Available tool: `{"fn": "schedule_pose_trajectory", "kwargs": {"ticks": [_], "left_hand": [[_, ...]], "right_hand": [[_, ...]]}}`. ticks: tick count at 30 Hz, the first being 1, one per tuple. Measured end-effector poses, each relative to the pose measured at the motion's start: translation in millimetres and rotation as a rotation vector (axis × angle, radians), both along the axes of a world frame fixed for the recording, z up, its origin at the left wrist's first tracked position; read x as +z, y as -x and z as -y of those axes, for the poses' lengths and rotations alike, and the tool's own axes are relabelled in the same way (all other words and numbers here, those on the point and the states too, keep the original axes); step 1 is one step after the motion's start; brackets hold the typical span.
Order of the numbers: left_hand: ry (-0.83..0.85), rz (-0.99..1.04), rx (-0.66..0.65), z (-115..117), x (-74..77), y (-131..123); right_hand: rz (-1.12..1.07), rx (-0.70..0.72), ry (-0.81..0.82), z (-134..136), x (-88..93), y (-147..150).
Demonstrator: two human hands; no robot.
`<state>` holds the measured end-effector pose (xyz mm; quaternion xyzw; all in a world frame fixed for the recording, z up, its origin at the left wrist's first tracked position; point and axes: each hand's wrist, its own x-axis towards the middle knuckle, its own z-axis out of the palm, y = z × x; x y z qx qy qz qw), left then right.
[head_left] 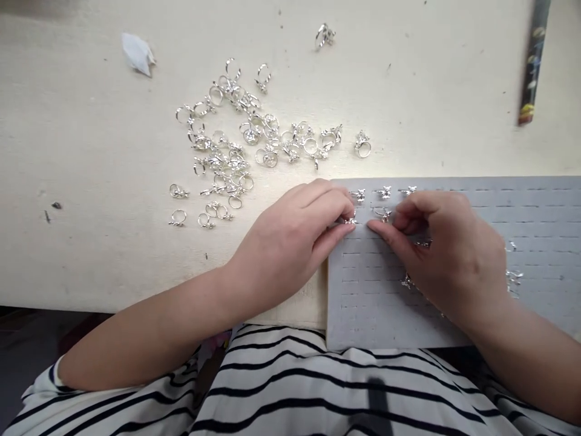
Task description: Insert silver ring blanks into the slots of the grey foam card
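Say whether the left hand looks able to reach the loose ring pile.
Likely yes: the loose ring pile lies near the left hand with nothing between, though that hand pinches another ring.

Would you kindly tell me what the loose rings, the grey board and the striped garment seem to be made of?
Loose rings: silver-toned metal, polished, judging by bright glints; solid or plated, I cannot tell. Grey board: probably foam, matte, as its dull surface is cut with short slits. Striped garment: soft, matte cloth, shown by its folds; fibre unclear.
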<state>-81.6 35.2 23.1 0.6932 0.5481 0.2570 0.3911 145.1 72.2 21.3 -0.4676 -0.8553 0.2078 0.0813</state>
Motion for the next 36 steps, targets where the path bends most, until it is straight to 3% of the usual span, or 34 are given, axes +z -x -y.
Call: {"fn": "schedule_pose_trajectory", "kwargs": {"ticks": [3,9,22,30,36], "left_hand": [[-0.002,-0.003,-0.004,0.1,-0.7,0.8],[-0.064,-0.059,-0.027,1.1,-0.4,2.1],[-0.068,-0.049,-0.025,2.0,-0.8,1.6],[-0.083,-0.058,-0.04,2.8,-2.8,1.1],[-0.075,-0.026,-0.032,1.0,-1.4,1.8]], "right_hand": [[-0.003,0.048,-0.013,-1.0,0.8,-0.7],[-0.059,0.163,-0.264,-2.5,-2.7,-0.6],[0.023,0.13,-0.159,0.3,3.9,0.0],[-0.008,0.151,-0.273,-5.4,1.3,3.4],[-0.022,0.181,-0.262,-7.5,-1.0,2.3]]}}
